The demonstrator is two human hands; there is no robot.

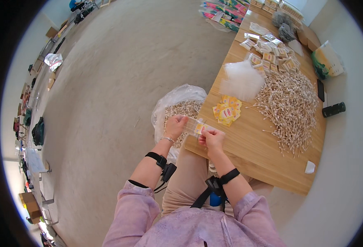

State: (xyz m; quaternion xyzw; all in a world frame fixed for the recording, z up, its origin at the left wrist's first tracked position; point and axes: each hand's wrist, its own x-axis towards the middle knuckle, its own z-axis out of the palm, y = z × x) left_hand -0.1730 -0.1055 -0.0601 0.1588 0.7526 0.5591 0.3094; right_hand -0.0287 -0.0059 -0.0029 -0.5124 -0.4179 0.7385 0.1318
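Observation:
Over the table's near left corner I hold a small clear bag of cotton swabs (191, 126) between both hands. My left hand (175, 126) is closed on its left end. The fingers of my right hand (212, 139) pinch the right end, by a yellow and white card (200, 129); whether that card is inside the bag I cannot tell. Just beyond, a small pile of yellow cards (227, 111) lies on the wooden table (247, 144). A stack of clear empty bags (242, 80) sits behind them, beside a large heap of loose cotton swabs (290, 109).
Several filled packets (274, 53) lie farther back on the table. On its right side are a black cylinder (333, 109), a phone-like dark slab (320, 90) and a green and white pouch (329, 59). A big plastic sack of swabs (181, 108) stands on the floor against the table's left edge.

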